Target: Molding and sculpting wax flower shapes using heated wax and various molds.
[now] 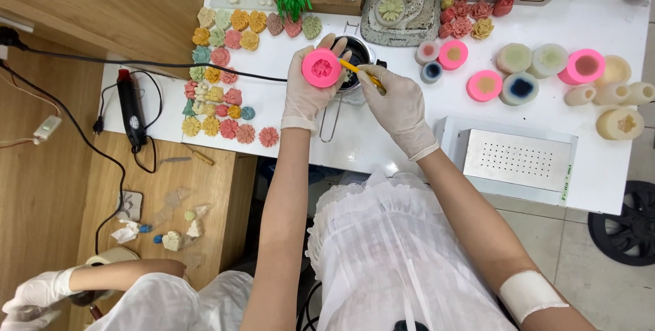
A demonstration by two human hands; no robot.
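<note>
My left hand (305,92), in a white glove, holds a round pink silicone mould (321,67) with a flower-shaped cavity facing up. My right hand (397,102), also gloved, grips a thin yellow-handled tool (360,74) whose tip points into the mould. Both hands hover over a small dark metal pot (357,53) with a wire handle on the white table (409,38).
Rows of coloured flower-shaped pieces (217,79) lie at the table's left. Pink, blue and cream moulds (532,72) stand at right, a perforated metal plate (515,160) in front. A black heat gun (129,106) with cords rests at left. Another person's gloved hand (37,293) is at bottom left.
</note>
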